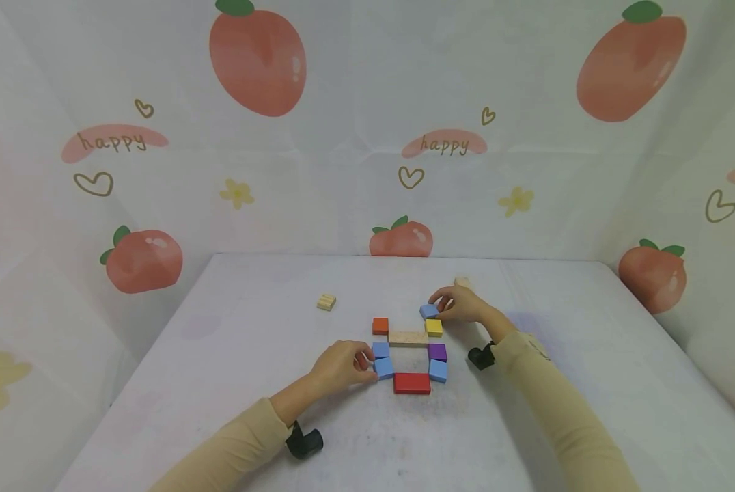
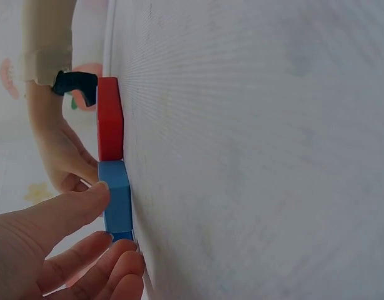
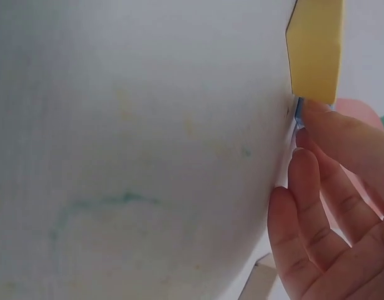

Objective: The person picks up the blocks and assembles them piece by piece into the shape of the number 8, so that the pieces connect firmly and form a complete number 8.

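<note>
Small painted blocks form a ring on the table. My left hand (image 1: 339, 367) is at the ring's left side, thumb against a light blue block (image 1: 383, 369) and bent fingers beside another blue block (image 1: 380, 350). Thumb and index finger stay apart there. At the far right corner, my right hand (image 1: 463, 305) pinches a blue block (image 1: 427, 311) behind the yellow block (image 1: 434, 328). That blue block is mostly hidden by the thumb and the yellow block in the right wrist view. A red block (image 1: 412, 383) lies at the near side, beside the left blue block.
An orange block (image 1: 380, 326), a plain wooden bar (image 1: 408, 339), a purple block (image 1: 438, 352) and a blue block (image 1: 438, 371) are in the ring too. Striped wooden pieces (image 1: 326, 302) lie farther back left. Another wooden piece (image 1: 462, 281) sits behind my right hand.
</note>
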`<state>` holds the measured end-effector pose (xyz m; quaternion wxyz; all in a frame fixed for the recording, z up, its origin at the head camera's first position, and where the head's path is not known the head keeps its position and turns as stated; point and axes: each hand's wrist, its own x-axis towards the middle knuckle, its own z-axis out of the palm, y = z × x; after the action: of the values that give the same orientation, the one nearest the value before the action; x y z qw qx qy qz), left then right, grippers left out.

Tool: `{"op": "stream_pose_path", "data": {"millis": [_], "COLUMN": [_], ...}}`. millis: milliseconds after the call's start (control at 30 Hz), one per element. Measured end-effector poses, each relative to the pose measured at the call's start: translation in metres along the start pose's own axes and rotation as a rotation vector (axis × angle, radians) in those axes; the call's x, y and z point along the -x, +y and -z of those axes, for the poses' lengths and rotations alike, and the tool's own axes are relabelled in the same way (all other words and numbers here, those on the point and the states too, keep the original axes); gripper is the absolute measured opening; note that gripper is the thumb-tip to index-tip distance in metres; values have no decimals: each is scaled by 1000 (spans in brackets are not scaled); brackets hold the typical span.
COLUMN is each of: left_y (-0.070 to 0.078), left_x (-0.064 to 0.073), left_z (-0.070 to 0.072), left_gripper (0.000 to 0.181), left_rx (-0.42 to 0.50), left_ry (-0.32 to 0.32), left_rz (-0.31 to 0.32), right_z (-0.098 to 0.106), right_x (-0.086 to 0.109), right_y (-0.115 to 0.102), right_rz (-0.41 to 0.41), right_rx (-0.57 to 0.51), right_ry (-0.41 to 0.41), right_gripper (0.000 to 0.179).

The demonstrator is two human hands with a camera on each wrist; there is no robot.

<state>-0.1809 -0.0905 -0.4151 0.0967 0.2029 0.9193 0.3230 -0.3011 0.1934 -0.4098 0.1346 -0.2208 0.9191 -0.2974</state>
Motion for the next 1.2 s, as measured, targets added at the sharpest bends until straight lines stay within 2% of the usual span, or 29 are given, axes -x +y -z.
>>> {"op": "stream_pose_path", "data": {"millis": [200, 433, 567, 800, 1200], "left_y": [1, 1, 1, 0, 0], "left_x": [0, 0, 0, 0, 1], "left_z": [1, 2, 2, 1, 1], "left_gripper": [24, 23, 22, 21, 22], "left_rx": [6, 12, 11, -19, -18], "left_ry": [-3, 10, 11, 25, 17], "left_rz": [2, -20, -17, -47, -43], "right_z": [1, 4, 4, 3, 1], "right_x": [1, 2, 3, 5, 5], "right_y": [3, 2, 2, 4, 7], "right_rz": [15, -28, -16, 46, -1], "right_rx": [0, -20, -25, -16, -48], "right_ry": [-22, -49, -46, -40, -53], "right_gripper": [30, 31, 31, 30, 29]}}
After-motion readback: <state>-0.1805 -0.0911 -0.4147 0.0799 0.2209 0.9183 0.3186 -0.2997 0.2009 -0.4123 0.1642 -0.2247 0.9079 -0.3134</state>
